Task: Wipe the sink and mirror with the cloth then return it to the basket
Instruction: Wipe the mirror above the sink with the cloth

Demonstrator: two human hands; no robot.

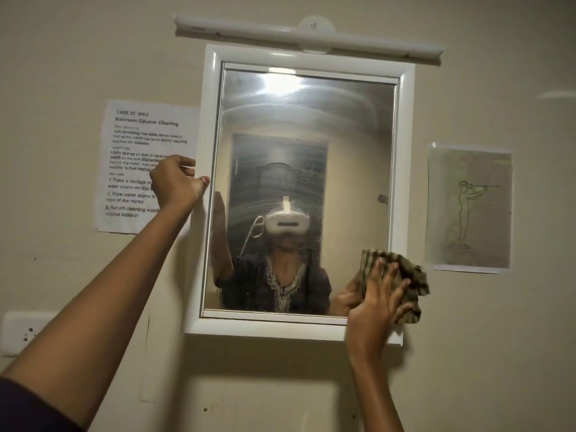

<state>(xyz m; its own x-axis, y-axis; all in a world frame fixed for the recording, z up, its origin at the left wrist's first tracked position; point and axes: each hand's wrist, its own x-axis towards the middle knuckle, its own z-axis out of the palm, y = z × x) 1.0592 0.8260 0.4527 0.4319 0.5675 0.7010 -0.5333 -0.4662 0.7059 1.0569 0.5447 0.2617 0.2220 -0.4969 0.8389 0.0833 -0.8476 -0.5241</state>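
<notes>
We face a white-framed mirror hung on a beige wall, and both our bare arms reach up to it. Our right hand presses a crumpled, striped olive-and-dark cloth flat against the mirror's lower right corner, where the glass meets the frame. The fingers of that grip are spread wide over the cloth, pushing it against the surface rather than pinching it; folds of the cloth stick out past the fingertips to the right and below, overlapping the frame. Our left hand is at the mirror's left edge, about halfway up. Its grip is curled, the thumb tip touching the frame's front and the other fingers bent back toward the wall side; we cannot tell whether they clasp the frame's outer edge or merely rest beside it.

The glass is hazy with curved smear streaks, strongest near the top, where a glare shows. In the reflection we see a white headset, a dark garment, and both raised arms.

Left of the mirror, partly behind our left hand, a printed instruction sheet is stuck to the wall. To the right hangs a paper with a line drawing of a standing figure. A long white light fixture sits just above the frame, and a white switch plate is at the far left, low.
</notes>
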